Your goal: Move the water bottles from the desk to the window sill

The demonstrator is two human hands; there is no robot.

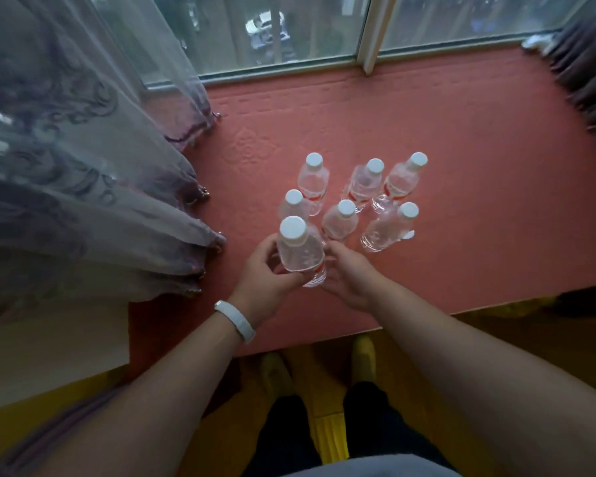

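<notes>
Nearest water bottle [300, 251] upright btwn both hands over the window sill [461, 208], left hand [267, 270] fingers [289, 279] wrapped round its base, right hand [350, 275] cupped alongside, grip unclear, other bottles [339, 222] just beyond.

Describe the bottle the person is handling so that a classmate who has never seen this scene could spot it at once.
Find the red-covered window sill below the window, where clear white-capped bottles stand in a cluster. Go to the cluster's near left end, closest to the person. That bottle alone is between two hands: the left hand grips it, the right hand sits beside it.
</notes>
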